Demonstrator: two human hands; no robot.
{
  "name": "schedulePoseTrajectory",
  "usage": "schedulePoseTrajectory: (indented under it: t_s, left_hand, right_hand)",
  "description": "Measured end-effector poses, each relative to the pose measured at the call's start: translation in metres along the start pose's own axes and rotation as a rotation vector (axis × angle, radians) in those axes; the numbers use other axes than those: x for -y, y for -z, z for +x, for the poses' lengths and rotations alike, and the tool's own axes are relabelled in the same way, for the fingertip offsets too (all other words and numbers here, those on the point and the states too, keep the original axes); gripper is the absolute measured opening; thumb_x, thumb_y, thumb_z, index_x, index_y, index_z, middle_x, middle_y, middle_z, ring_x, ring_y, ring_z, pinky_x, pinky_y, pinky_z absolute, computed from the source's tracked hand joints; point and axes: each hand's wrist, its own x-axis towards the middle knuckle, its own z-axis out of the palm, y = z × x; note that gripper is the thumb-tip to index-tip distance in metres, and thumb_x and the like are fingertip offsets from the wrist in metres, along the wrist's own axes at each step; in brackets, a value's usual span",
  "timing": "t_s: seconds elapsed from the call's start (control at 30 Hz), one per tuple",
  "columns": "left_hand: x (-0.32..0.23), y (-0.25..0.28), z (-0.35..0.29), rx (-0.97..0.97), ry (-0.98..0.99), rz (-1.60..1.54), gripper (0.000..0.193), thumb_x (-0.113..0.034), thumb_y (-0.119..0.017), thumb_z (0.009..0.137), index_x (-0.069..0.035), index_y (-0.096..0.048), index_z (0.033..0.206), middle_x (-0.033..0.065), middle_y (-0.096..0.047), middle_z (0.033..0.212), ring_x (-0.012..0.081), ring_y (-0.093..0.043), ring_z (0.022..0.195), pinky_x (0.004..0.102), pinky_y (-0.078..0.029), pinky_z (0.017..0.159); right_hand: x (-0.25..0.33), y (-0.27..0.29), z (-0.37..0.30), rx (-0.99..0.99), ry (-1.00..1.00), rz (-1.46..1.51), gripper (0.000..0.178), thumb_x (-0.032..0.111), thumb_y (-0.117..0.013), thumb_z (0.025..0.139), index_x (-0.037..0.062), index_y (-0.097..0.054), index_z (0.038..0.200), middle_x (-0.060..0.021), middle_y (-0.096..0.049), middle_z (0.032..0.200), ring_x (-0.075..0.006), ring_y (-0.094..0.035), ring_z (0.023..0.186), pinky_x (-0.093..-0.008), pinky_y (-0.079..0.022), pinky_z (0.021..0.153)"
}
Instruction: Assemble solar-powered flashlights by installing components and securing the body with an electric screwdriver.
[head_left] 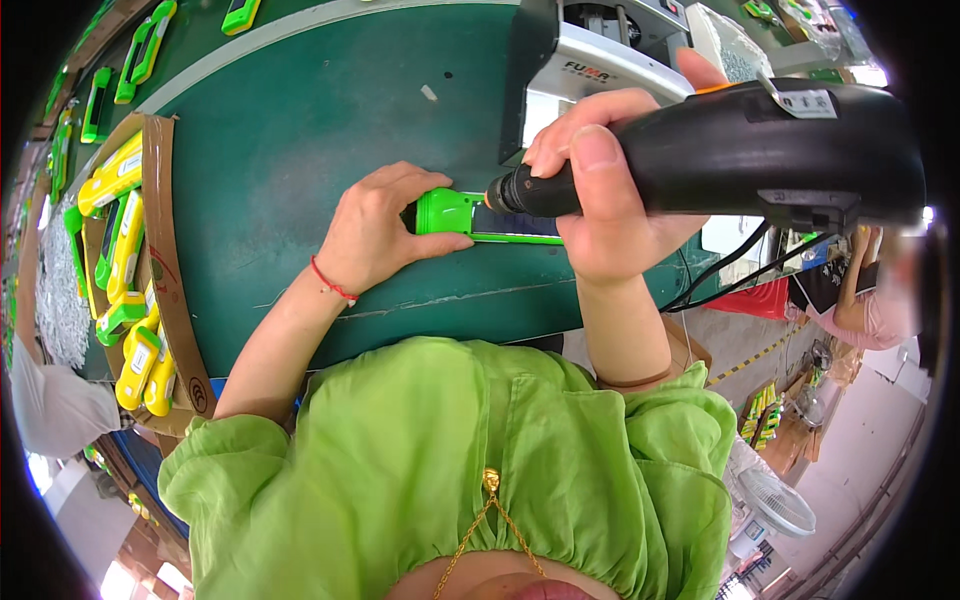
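Note:
On the green bench lies a bright green plastic housing (448, 213) with a dark panel along its middle. My left hand (385, 210) grips its left end, thumb on the near side and fingers on the far side. A black electric screwdriver (740, 150) fills my right hand (620, 180), its fingers and thumb wrapped round the front of the body. The screwdriver lies nearly level in the picture, and its tip meets the housing's upper edge; whether a screw is under it I cannot make out. The housing's right part is hidden behind the tool and my right hand.
A cardboard box (170, 250) holding several yellow-and-green units (125, 240) stands at the left. More green units (145, 50) lie beyond the bench's pale edge strip. A grey machine (600, 60) stands at the far right. Black cables (715, 275) hang beside my right forearm; another person (865, 300) is at right.

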Motion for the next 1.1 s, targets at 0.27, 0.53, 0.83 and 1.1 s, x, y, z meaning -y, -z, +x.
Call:
schedulePoseTrajectory:
  t_s: [0.27, 0.53, 0.83, 1.1]
  left_hand:
    - [0.007, 0.002, -0.003, -0.042, 0.002, 0.007, 0.045, -0.03, -0.084, 0.061, -0.003, -0.069, 0.094, 0.0094, -0.065, 0.085, 0.0255, -0.062, 0.072, 0.0352, -0.052, 0.066]
    - [0.01, -0.004, -0.004, -0.069, -0.01, 0.006, 0.047, -0.027, -0.085, 0.059, -0.003, -0.069, 0.097, 0.0096, -0.064, 0.087, 0.0272, -0.061, 0.077, 0.0371, -0.051, 0.07]
    - [0.005, 0.002, -0.006, -0.037, -0.034, 0.076, 0.05, -0.028, -0.084, 0.06, -0.007, -0.067, 0.102, 0.007, -0.061, 0.087, 0.0265, -0.06, 0.079, 0.0387, -0.049, 0.072]
    - [0.003, 0.004, -0.002, 0.012, -0.102, 0.074, 0.044, -0.023, -0.083, 0.062, -0.008, -0.067, 0.1, 0.0087, -0.062, 0.089, 0.029, -0.061, 0.081, 0.0385, -0.051, 0.071]
  right_hand:
    - [-0.007, -0.025, -0.004, -0.012, -0.112, 0.095, 0.069, 0.003, -0.063, 0.081, -0.005, -0.019, 0.135, -0.0166, -0.06, 0.071, -0.0199, -0.058, 0.054, -0.0338, -0.054, 0.057]
    - [-0.018, -0.035, -0.011, 0.021, -0.053, -0.036, 0.058, -0.005, -0.061, 0.08, -0.0043, -0.025, 0.125, -0.0156, -0.06, 0.072, -0.0191, -0.058, 0.056, -0.0317, -0.053, 0.057]
    - [-0.012, -0.051, -0.014, -0.164, -0.082, 0.178, 0.031, -0.021, -0.065, 0.069, -0.0076, -0.052, 0.095, -0.0077, -0.059, 0.073, -0.0098, -0.054, 0.059, -0.0231, -0.046, 0.051]
    - [-0.015, -0.024, -0.022, 0.075, 0.055, -0.189, 0.063, -0.012, -0.058, 0.076, -0.0049, -0.025, 0.129, -0.0134, -0.062, 0.075, -0.0168, -0.06, 0.058, -0.0281, -0.052, 0.058]
